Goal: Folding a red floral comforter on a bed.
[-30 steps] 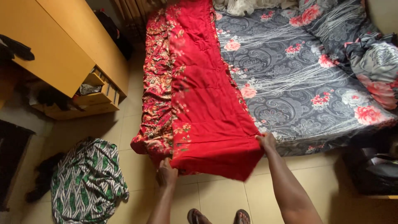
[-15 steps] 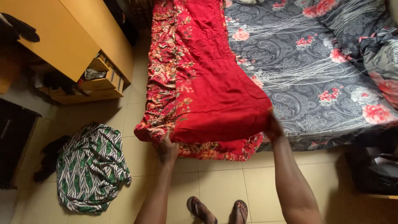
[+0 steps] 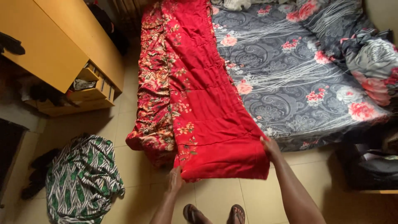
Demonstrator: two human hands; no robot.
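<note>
A long red quilt (image 3: 203, 103) with a floral border lies folded along the left side of a bed and hangs over its near end. My left hand (image 3: 175, 181) grips the quilt's near left corner, low over the floor. At the near right corner, my right hand (image 3: 270, 147) holds the edge by the mattress end. Between the two hands the hem is stretched flat. The bed (image 3: 298, 70) is covered with a grey sheet printed with pink flowers.
A yellow wooden desk (image 3: 54, 45) with open cubbies stands at left. A green-and-white patterned cloth heap (image 3: 83, 178) lies on the tiled floor. Dark bags (image 3: 373, 166) sit at right. A rumpled floral duvet (image 3: 373, 66) is on the bed's right. My sandalled feet (image 3: 213, 213) are below.
The quilt's near end, lifted and folded up half a second ago, has come back down and is pulled flat toward me. Both hands have dropped lower with it.
</note>
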